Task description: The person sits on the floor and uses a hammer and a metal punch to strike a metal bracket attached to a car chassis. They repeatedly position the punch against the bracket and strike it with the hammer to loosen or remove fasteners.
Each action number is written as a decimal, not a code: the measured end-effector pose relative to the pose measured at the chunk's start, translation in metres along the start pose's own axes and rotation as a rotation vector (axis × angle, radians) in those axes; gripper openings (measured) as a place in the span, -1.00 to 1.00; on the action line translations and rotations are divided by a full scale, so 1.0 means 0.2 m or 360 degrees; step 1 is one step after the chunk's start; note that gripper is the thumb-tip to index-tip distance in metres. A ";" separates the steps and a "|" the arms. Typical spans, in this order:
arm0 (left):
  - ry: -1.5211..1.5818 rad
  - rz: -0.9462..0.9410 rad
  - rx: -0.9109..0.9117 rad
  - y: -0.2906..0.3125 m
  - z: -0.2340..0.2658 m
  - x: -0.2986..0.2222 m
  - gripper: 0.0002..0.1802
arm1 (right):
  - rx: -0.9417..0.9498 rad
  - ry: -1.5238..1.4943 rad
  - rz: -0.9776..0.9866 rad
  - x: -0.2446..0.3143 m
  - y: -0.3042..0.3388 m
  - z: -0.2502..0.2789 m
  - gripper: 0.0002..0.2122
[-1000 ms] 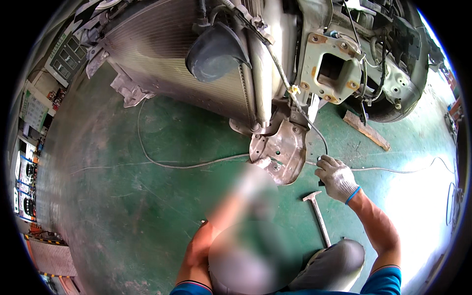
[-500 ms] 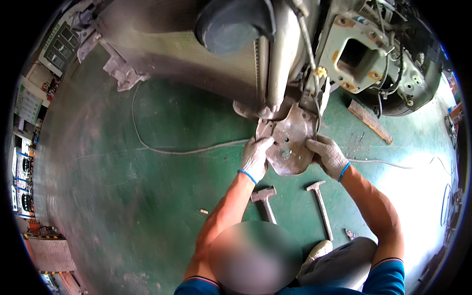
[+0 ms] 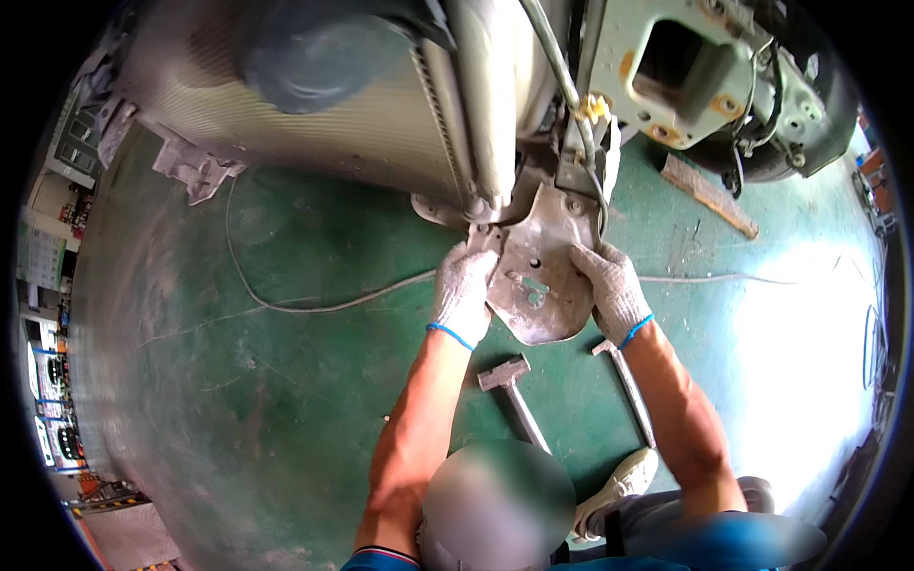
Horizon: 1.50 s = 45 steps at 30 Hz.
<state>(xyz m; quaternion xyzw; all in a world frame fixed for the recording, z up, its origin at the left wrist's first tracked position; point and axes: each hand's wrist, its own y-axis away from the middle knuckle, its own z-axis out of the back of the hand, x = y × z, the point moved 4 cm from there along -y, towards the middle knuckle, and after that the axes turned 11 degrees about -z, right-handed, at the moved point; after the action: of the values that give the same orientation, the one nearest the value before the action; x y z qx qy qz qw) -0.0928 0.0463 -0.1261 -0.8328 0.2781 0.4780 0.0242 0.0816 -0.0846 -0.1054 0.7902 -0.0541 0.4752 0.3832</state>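
Both my hands wear whitish knit gloves with blue cuffs. A worn grey metal bracket plate, pierced by several holes, joins the lower end of the car's front frame. My left hand is closed on its left edge, thumb on the upper face and the other fingers underneath, out of sight. On the opposite edge my right hand grips the same way. Just above the plate, the radiator and a pale vertical tube come down close to it.
On the green floor below the plate lie a sledgehammer and a slimmer hammer. A wooden strip rests near the wheel at right. A thin cable crosses the floor. A rusty-edged frame flange overhangs at upper right.
The view has moved closer, so the car front looks larger and shifted left. Both hands keep their grip on the bracket plate's edges, the right one slightly further round its side.
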 end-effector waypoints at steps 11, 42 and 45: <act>0.0052 0.0279 0.0045 -0.13 0.07 -0.03 -0.64 | 0.0596 -0.0950 0.0119 -0.02 -0.07 -0.07 -0.40; -0.0236 0.0160 -0.0156 0.18 0.00 -0.07 -0.55 | 0.0251 -0.0365 0.0265 0.03 -0.10 0.13 -0.69; -0.0166 0.0222 -0.0138 0.22 -0.08 0.01 -0.48 | 0.0231 0.0108 0.0446 0.10 -0.11 0.21 -0.66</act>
<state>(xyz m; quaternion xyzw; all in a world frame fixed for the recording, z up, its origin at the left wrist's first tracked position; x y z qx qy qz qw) -0.1009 0.0036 -0.1085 -0.7856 0.3129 0.5329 -0.0308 0.1318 -0.0912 -0.1131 0.7841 -0.1163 0.5530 0.2566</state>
